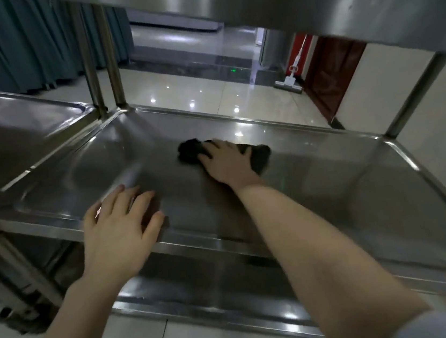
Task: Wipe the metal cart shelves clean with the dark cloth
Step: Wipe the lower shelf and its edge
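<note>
Three steel shelves are seen on the cart: the top shelf (pixel 308 1) overhangs the reach, the bottom shelf (pixel 231 288) lies beneath, and the dark cloth (pixel 190 151) is pressed flat near the centre of the middle shelf (pixel 330 183) under the right hand (pixel 228 162), fingers spread and nearly straight. The left hand (pixel 119 226) is laid on that shelf's near rim, fingers extended and holding nothing. A second cart (pixel 14 129) is parked just beside on the left, and a mop (pixel 291 81) is leant near a red door (pixel 331 77) beyond.
</note>
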Demonstrator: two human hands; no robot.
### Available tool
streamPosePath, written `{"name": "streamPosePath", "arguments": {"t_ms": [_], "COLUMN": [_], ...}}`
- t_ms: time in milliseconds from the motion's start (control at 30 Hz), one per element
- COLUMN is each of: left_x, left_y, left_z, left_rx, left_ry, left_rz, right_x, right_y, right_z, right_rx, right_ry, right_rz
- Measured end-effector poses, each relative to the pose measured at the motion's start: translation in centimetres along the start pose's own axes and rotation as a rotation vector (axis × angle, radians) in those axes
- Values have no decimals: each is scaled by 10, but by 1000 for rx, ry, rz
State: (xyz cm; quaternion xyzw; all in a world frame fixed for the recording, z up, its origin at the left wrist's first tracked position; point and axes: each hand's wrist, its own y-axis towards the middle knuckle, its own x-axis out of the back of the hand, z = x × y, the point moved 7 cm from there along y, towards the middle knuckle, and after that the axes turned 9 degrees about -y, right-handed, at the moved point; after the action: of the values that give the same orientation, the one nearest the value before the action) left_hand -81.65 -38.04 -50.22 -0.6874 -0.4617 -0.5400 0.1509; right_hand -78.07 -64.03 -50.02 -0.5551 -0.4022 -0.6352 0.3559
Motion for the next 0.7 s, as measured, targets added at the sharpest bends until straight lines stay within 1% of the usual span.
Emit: {"name": "streamPosePath", "arguments": {"t_ms": [67,100,167,233,367,433,467,500,567,700], "left_x": [3,5,8,12,28,31,31,30,28,25], "left_y": [-2,-1,1,1,-4,-5,-4,-3,-3,-2], "left_z": [1,2,7,25,78,89,90,90,90,96], "left_rx": [5,7,1,49,239,275,272,262,246,209], "left_ry": [-51,-82,-115,-103,-97,-90,-77,-64,-62,-82], "left_rz": [-9,-7,3,-15,-117,-140,-143,-145,-156,-208], "right_x": [-8,-9,-7,-2,9,8,6,4,-1,-12], "right_y": [8,8,5,-1,-14,-10,-3,5,27,69], "right_z": [71,89,85,47,-62,-82,-77,-64,-13,136], "right_rx": [152,193,208,134,-186,-284,-300,-290,-193,104], "right_ry": [13,26,47,62,22,10,13,11,-13,16], "right_rz": [35,40,40,9,-33,1,17,24,13,1]}}
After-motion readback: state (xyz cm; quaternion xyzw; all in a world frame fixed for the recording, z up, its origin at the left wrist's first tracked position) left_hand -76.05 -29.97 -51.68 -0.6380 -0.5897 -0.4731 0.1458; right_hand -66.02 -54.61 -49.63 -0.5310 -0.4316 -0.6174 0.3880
